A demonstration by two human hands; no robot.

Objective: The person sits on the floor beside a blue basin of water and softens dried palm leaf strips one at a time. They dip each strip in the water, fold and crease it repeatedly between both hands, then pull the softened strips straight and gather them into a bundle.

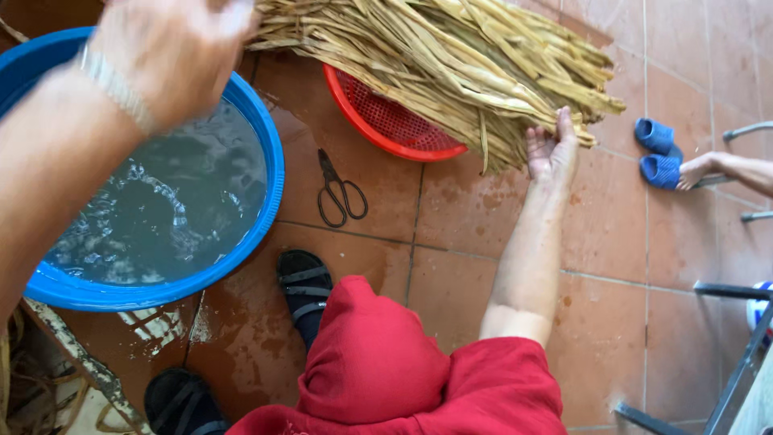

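Strips (451, 60) lay as bundle across red basket (386, 121), beside blue basin (270, 161). Left hand (173, 52) gripped bundle's near end, blurred; finger state unclear. Right hand (551, 149) cupped far tips, fingers together. Best: support both ends, keep bundle level.

One blue basin (270, 189) of water, one red basket (386, 121), one bundle of dried strips (451, 56), one pair of scissors (338, 192), two black sandals (304, 283), two blue slippers (659, 153), two hands (551, 149).
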